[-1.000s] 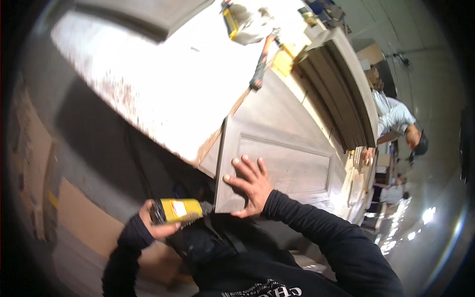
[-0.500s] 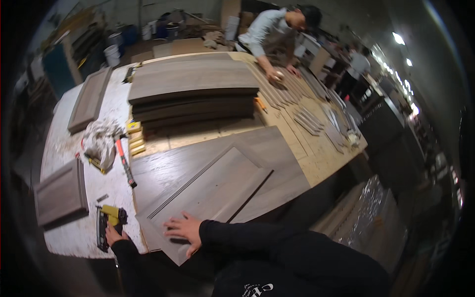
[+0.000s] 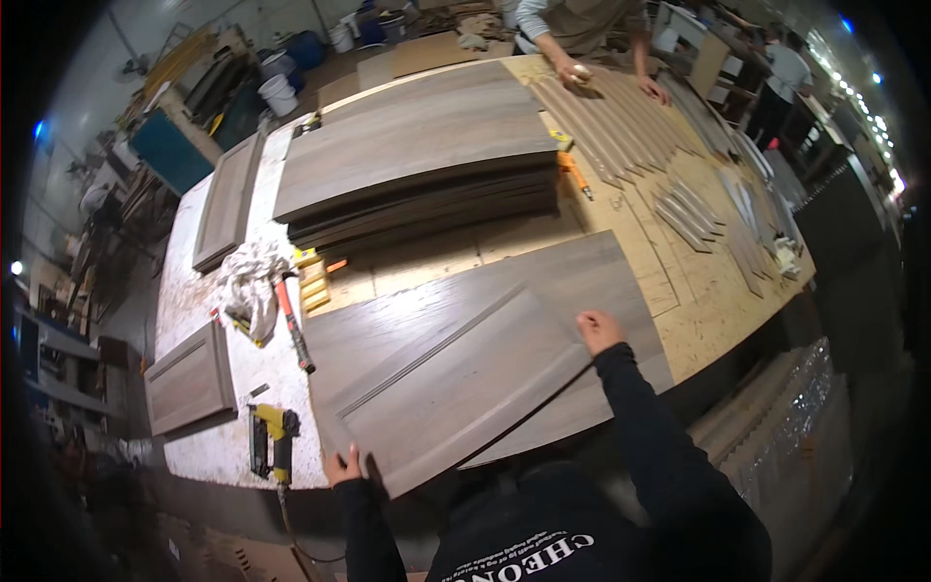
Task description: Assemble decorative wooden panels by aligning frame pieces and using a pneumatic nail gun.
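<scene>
A grey-brown cabinet door (image 3: 475,373) with a framed, recessed middle lies at a slant on a larger flat wood panel (image 3: 621,281). My left hand (image 3: 342,468) is at the door's near left corner, thumb and fingers about its edge. At the door's far right end, my right hand (image 3: 601,332) is closed on the edge, fingertips curled and partly hidden. A yellow and black nail gun (image 3: 274,432) rests on the white tabletop left of my left hand, its hose hanging over the near edge. A red and black hammer (image 3: 294,325) lies beyond it.
Beyond the door stands a stack of wood panels (image 3: 417,136). Smaller doors (image 3: 191,378) lie along the left, near a white rag (image 3: 254,281). Across the table, a co-worker's hands (image 3: 572,73) are over wood strips (image 3: 621,121). Plastic-wrapped boards (image 3: 776,436) stand at right.
My left hand has let go of the nail gun and moved to the door's corner. My right hand has gone from lying flat on the door to its far right edge.
</scene>
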Demonstrator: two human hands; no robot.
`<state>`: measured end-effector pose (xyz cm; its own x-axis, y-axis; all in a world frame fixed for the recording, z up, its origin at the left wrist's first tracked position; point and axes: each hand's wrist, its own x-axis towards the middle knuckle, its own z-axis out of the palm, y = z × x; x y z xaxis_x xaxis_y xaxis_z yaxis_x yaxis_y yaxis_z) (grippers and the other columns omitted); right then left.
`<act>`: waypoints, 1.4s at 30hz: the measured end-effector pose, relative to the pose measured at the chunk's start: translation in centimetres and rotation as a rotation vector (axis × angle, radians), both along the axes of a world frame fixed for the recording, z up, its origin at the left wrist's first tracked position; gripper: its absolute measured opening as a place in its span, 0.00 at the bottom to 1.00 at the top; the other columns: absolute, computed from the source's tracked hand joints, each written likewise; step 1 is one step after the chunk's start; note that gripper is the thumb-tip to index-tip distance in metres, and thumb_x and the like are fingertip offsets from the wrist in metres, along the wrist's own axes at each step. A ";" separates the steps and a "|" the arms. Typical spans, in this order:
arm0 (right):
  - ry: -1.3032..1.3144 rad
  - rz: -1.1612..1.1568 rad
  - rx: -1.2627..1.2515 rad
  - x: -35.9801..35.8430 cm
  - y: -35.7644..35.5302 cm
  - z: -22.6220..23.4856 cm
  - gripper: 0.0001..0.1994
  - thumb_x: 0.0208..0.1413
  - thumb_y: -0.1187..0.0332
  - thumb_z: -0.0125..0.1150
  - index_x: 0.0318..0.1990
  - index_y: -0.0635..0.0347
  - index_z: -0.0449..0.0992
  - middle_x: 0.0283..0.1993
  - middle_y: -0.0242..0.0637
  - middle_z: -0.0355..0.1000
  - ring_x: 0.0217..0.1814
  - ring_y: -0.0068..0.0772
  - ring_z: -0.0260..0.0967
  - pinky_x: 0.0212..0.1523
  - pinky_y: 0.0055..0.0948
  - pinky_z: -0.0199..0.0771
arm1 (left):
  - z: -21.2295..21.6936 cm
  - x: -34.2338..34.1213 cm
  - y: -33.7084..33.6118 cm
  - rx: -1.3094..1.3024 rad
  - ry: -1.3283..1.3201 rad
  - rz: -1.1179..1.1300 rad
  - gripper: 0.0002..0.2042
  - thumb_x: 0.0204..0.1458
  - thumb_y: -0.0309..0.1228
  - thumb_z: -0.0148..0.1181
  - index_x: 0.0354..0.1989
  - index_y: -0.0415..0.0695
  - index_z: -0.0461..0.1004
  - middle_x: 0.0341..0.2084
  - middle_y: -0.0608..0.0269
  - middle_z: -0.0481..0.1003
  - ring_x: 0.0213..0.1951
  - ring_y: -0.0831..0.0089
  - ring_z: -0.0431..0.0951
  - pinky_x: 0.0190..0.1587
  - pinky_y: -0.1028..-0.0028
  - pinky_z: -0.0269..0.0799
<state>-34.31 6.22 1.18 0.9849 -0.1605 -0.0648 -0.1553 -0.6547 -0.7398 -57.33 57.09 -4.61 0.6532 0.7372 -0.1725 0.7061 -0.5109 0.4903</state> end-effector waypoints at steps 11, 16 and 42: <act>0.020 -0.378 0.379 -21.5 0.3 -4.4 0.15 0.43 0.70 0.61 0.41 0.63 0.70 0.32 0.34 0.71 0.31 0.25 0.68 0.31 0.25 0.69 | 7.6 13.7 -2.2 0.140 -0.456 -0.388 0.25 0.44 0.43 0.59 0.46 0.37 0.68 0.39 0.47 0.69 0.39 0.57 0.71 0.42 0.66 0.67; 0.342 -0.527 0.731 -26.9 9.1 -3.9 0.22 0.46 0.71 0.59 0.48 0.61 0.59 0.34 0.36 0.69 0.33 0.27 0.68 0.26 0.27 0.70 | 1.2 1.5 -3.3 -0.559 -0.672 -0.147 0.17 0.48 0.31 0.57 0.45 0.38 0.69 0.33 0.59 0.72 0.32 0.74 0.71 0.36 0.74 0.67; 0.793 -0.094 1.019 -34.2 31.2 -0.6 0.15 0.54 0.61 0.54 0.41 0.66 0.69 0.34 0.36 0.71 0.36 0.26 0.70 0.38 0.23 0.71 | 4.9 -10.3 -4.7 -1.252 -0.434 -0.318 0.35 0.47 0.22 0.55 0.63 0.40 0.45 0.49 0.51 0.65 0.48 0.71 0.68 0.49 0.76 0.63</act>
